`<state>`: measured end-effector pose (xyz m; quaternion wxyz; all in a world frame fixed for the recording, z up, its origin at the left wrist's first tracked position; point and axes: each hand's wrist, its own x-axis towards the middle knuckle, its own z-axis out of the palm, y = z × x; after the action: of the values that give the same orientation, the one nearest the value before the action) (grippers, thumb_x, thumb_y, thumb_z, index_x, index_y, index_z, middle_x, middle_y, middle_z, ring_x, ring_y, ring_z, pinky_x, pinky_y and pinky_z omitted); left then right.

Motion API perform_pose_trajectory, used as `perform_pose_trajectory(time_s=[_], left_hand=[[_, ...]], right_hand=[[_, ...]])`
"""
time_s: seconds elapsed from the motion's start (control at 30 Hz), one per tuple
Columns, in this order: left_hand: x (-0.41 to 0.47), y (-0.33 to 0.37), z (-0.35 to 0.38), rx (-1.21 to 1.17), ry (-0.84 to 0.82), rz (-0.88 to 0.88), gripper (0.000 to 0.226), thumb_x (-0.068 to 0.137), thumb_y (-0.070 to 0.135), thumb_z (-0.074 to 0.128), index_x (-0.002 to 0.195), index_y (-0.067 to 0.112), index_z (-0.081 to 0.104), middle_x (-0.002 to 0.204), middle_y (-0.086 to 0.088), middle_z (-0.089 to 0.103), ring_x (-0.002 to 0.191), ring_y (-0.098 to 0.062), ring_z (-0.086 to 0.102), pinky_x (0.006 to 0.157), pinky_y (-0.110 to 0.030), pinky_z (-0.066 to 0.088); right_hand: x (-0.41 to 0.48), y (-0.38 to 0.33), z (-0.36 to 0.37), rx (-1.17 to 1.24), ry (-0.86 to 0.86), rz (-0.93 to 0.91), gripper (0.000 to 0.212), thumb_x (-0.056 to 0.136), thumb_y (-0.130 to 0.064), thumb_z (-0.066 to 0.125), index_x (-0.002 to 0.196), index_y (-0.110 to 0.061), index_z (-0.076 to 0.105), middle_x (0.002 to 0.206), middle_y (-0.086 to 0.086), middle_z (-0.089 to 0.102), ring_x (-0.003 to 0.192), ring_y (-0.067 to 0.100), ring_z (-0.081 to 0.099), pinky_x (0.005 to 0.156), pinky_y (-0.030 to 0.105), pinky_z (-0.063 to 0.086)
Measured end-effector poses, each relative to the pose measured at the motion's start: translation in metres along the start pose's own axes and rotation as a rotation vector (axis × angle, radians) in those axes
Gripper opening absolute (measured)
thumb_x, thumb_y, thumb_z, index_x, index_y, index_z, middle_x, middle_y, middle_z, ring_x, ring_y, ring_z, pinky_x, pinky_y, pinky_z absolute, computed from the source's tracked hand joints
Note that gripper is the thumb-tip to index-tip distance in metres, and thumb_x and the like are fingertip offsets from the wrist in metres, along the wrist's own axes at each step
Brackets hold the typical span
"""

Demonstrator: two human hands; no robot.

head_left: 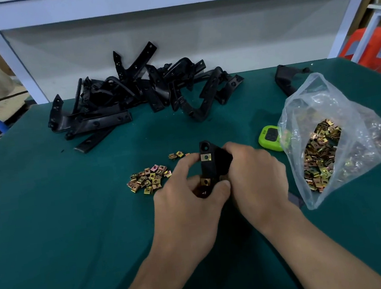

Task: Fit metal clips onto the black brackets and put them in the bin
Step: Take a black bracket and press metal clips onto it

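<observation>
Both hands hold one black bracket (pixel 213 163) upright over the middle of the green table (pixel 51 219). My left hand (pixel 186 197) grips its lower end, thumb beside a gold metal clip (pixel 205 182) seated on the bracket. My right hand (pixel 252 175) wraps the bracket's right side. A second clip (pixel 206 157) sits higher on the bracket. A small heap of loose clips (pixel 149 179) lies just left of my hands. A pile of black brackets (pixel 140 90) lies at the back of the table.
A clear plastic bag (pixel 331 137) full of clips lies open at the right, with a green timer (pixel 270 138) next to it. One lone bracket (pixel 285 79) lies behind the bag. A white frame and backboard (pixel 172 39) close off the far edge.
</observation>
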<state>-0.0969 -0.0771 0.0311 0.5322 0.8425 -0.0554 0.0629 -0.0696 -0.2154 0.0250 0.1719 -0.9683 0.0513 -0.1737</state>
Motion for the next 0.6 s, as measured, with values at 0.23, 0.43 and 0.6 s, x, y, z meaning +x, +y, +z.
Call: perform_pose_trajectory(time_s=[0.23, 0.43, 0.6], left_hand=[[-0.002, -0.002, 0.006, 0.130, -0.010, 0.072, 0.075, 0.090, 0.033, 0.067, 0.153, 0.044, 0.028, 0.061, 0.023, 0.067, 0.061, -0.003, 0.060, 0.063, -0.010, 0.043], [0.000, -0.010, 0.010, 0.089, 0.035, 0.104, 0.077, 0.091, 0.026, 0.066, 0.153, 0.047, 0.025, 0.064, 0.019, 0.067, 0.061, -0.007, 0.061, 0.070, -0.016, 0.047], [0.011, -0.017, 0.011, 0.043, 0.091, 0.040, 0.053, 0.083, 0.029, 0.069, 0.129, 0.046, 0.052, 0.063, 0.017, 0.068, 0.062, -0.003, 0.063, 0.064, -0.008, 0.042]], right_hand=[[0.000, -0.002, 0.005, 0.009, -0.034, 0.039, 0.015, 0.083, -0.015, 0.063, 0.087, -0.025, 0.052, 0.072, -0.004, 0.057, 0.076, 0.033, 0.061, 0.062, 0.037, 0.034], [0.001, 0.000, 0.007, 0.039, 0.000, 0.029, 0.022, 0.078, -0.023, 0.072, 0.091, -0.026, 0.055, 0.071, -0.006, 0.057, 0.069, 0.031, 0.052, 0.060, 0.037, 0.032], [-0.002, 0.001, 0.010, 0.078, -0.032, -0.070, 0.054, 0.083, -0.026, 0.068, 0.132, -0.039, 0.050, 0.087, -0.004, 0.070, 0.082, 0.031, 0.065, 0.064, 0.036, 0.032]])
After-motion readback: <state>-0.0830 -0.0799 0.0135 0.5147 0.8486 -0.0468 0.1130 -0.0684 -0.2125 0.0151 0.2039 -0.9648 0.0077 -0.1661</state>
